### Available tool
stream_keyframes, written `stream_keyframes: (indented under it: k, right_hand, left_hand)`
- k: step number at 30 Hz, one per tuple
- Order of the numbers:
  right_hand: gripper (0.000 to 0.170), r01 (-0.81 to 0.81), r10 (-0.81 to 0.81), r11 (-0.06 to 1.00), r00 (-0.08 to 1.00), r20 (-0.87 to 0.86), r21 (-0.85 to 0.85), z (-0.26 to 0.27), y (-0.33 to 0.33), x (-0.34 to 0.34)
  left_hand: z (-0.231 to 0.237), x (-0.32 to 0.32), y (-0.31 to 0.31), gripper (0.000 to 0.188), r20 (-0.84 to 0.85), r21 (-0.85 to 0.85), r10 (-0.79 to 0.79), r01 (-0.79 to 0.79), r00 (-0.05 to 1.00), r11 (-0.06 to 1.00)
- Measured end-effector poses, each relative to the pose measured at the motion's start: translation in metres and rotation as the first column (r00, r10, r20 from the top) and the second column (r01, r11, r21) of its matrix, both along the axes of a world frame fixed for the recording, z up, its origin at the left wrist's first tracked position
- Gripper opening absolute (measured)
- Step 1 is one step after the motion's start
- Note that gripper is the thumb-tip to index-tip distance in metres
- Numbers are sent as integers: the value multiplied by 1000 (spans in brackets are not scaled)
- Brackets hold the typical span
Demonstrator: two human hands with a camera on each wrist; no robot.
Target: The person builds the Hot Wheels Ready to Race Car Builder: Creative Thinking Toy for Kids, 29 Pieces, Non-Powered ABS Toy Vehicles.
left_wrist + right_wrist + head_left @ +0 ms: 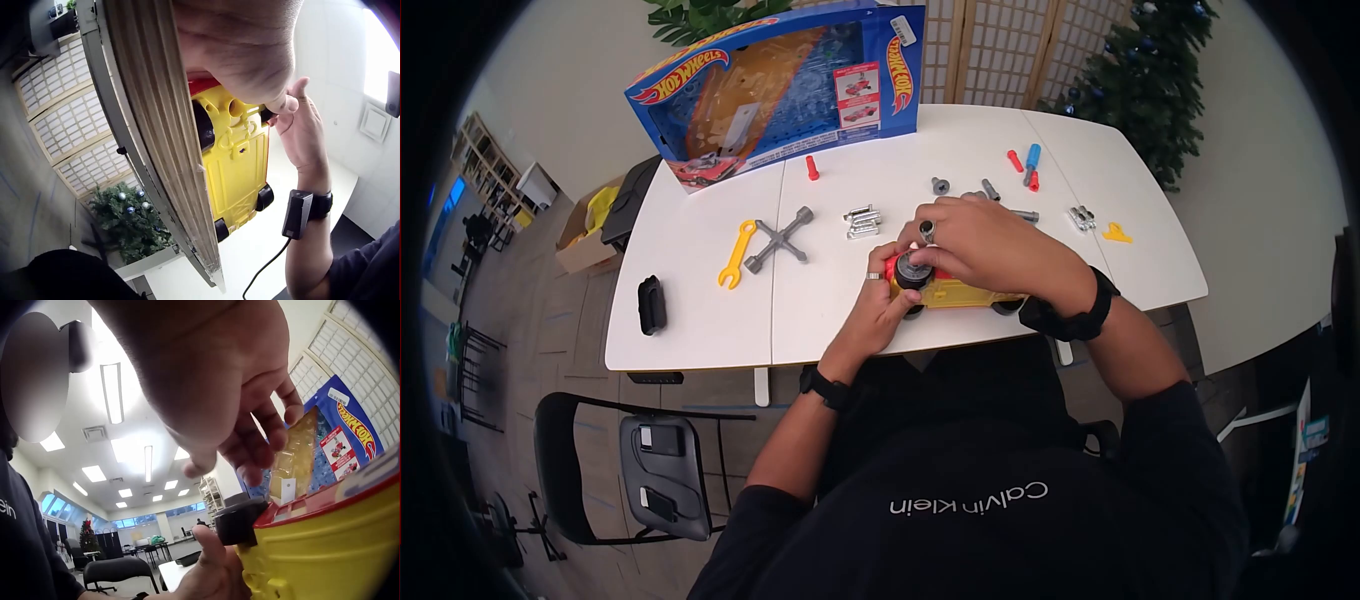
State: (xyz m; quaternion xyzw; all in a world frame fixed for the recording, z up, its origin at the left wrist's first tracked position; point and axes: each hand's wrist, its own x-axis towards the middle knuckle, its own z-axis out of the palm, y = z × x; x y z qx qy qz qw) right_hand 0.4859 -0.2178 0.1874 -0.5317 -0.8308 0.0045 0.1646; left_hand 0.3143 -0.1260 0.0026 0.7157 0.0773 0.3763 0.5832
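Observation:
A red and yellow toy car lies near the table's front edge, its yellow underside facing the left wrist view. My left hand grips its left end, thumb beside a black wheel with a grey piece on top. Over that wheel reaches my right hand. In the right wrist view the fingers of the right hand are loosely bent, with a gap above the wheel; the left thumb is beside it.
Behind stands a Hot Wheels box. Left are a yellow wrench, grey cross wrench and black case. Silver parts, a red piece, grey bolts, a blue-handled tool and yellow piece lie around.

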Motion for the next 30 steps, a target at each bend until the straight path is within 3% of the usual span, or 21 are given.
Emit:
stream_keyframes:
  k: [3,7,13,15,19,21,25,27,28,30]
  right_hand:
    - [11,-136,136,991,991,-14,5,-12,5,11]
    - [10,-83,82,996,996,-26,-43,-9,3,6]
    - [10,-71,70,997,995,-76,-10,-8,0,0]
    - [15,94,-83,995,977,195,-46,3,-4,-7]
    - [18,180,-174,983,972,157,-26,-5,-6,-4]
    - [27,-16,24,993,997,-67,115,-22,-3,11]
    - [26,-88,88,996,995,-54,-12,-18,-1,11]
    - [15,122,-113,992,966,234,-26,3,-10,-5]
    - [15,122,-112,992,966,234,-26,2,-11,-5]
    - [15,72,-73,994,997,2,82,-4,-10,-3]
  left_hand:
    - [0,0,1,69,-1,-18,-14,14,1000,1000]
    - [-3,0,3,69,-22,42,4,-3,1000,999]
    - [0,-1,1,72,-25,-22,-14,14,1000,1000]
    - [2,-1,0,73,-31,-27,-24,23,999,999]
    - [1,-1,-1,73,-22,-11,-4,4,1000,1000]
    - [2,0,-1,74,-2,-19,-5,5,1000,1000]
    - [0,0,0,77,-39,-8,12,-13,999,1000]
    - [3,-2,0,79,-48,1,-16,16,999,1000]
    - [6,-3,0,80,-58,9,-43,44,997,999]
    - [11,-1,-7,80,-23,25,-23,23,999,999]
